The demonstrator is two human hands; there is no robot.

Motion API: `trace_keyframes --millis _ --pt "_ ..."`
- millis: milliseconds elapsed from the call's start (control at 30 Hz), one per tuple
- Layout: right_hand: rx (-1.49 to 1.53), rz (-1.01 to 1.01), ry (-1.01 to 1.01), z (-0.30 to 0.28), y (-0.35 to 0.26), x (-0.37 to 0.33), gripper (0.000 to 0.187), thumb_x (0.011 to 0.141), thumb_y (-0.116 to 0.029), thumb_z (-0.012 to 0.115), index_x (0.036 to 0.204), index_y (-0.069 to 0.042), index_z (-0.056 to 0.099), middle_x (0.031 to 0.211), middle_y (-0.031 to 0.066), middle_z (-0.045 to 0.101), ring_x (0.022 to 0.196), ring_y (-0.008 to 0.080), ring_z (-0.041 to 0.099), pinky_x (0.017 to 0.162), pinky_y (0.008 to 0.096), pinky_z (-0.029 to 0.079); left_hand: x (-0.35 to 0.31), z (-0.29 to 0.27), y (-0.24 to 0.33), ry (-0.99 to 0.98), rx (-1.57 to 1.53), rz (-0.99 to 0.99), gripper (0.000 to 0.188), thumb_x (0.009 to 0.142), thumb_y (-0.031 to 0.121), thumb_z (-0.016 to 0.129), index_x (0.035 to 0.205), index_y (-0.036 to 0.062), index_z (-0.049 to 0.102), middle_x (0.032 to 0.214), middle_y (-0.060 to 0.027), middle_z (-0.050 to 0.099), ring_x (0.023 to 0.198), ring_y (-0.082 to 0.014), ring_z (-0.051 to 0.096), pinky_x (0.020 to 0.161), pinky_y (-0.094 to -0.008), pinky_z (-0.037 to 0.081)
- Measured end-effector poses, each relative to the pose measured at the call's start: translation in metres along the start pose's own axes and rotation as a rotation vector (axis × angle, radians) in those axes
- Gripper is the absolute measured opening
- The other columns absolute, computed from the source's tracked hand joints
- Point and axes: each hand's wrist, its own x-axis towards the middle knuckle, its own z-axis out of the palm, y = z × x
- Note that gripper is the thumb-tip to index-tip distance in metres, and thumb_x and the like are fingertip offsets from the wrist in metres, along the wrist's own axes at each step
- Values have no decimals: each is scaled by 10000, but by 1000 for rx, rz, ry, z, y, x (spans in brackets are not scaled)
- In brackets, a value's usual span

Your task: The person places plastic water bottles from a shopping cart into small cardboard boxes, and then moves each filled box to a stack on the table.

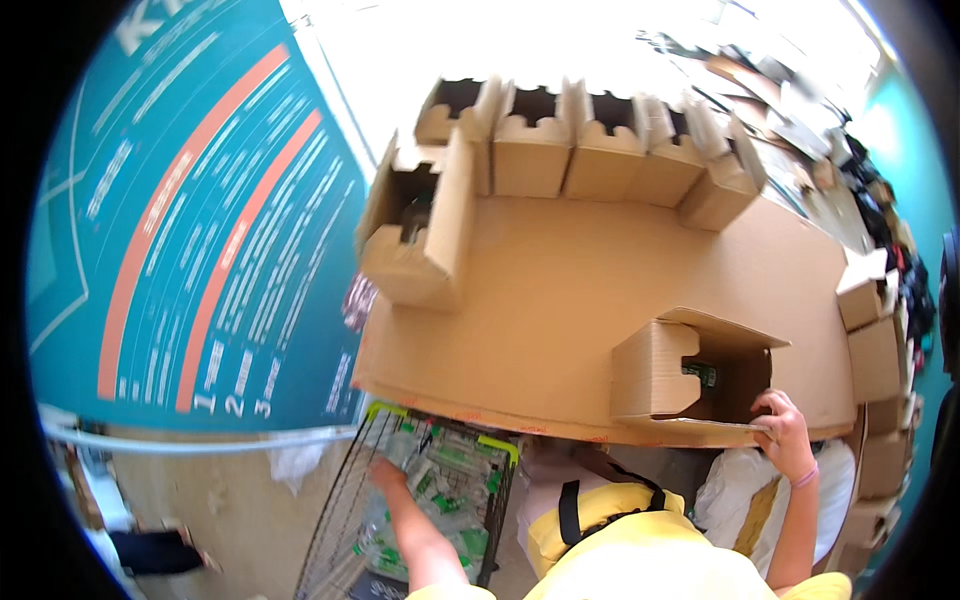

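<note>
My right hand (785, 432) pinches the front flap edge of an open cardboard box (640, 375) near the front right of the cardboard-topped table. Inside that box a small green-labelled item (703, 374) shows, its kind unclear. At the lower left, my left hand (388, 474) reaches down into a wire shopping cart (335, 500) full of clear plastic bottles (440, 495) with green parts. It is right beside one clear bottle (402, 447); its fingers are blurred, so any grip on it is unclear.
Several open-topped cardboard boxes (532, 160) line the table's (580, 270) far edge. Another box (420, 240) at the left holds a dark bottle-like thing. A teal banner (200, 230) stands left. Stacked cartons (880, 370) are at the right, white sacks (735, 490) below the table.
</note>
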Motion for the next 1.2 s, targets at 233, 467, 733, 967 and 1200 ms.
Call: trace_keyframes --millis 233,467,733,967,1200 --pt "-75 -8 35 0 -3 -6 140 591 -48 765 709 -64 692 951 75 629 998 284 598 837 398 514 -7 29 21 110 124 135 901 525 432 916 1250 32 559 1195 -162 647 1112 -323 631 910 -397 539" --pt "-65 -100 28 1 7 -7 92 656 -76 756 726 -85 697 977 57 633 1015 264 590 825 391 510 -25 93 6 -149 -551 10 765 500 465 899 972 -101 694 1005 -237 712 968 -367 684 856 -452 540" --pt "-92 -180 29 1 27 -14 116 673 -135 765 731 -87 677 945 50 592 1011 242 572 807 378 495 -136 -2 2 -19 -1015 256 870 581 315 878 1270 -61 504 1092 -164 649 940 -303 644 815 -410 533" --pt "120 -247 103 -6 50 -19 139 695 -139 772 733 -54 669 967 72 563 1024 261 562 847 393 505 -310 -237 122 129 -1734 907 816 720 362 799 1375 43 433 1167 -111 538 1047 -226 555 905 -373 463" --pt "229 -304 192 -6 71 -25 163 703 -148 775 721 -45 650 996 75 558 1065 278 561 885 401 500 -418 -351 311 -475 -1525 1850 798 608 154 880 1284 50 469 1164 -158 619 1146 -288 594 968 -446 492"
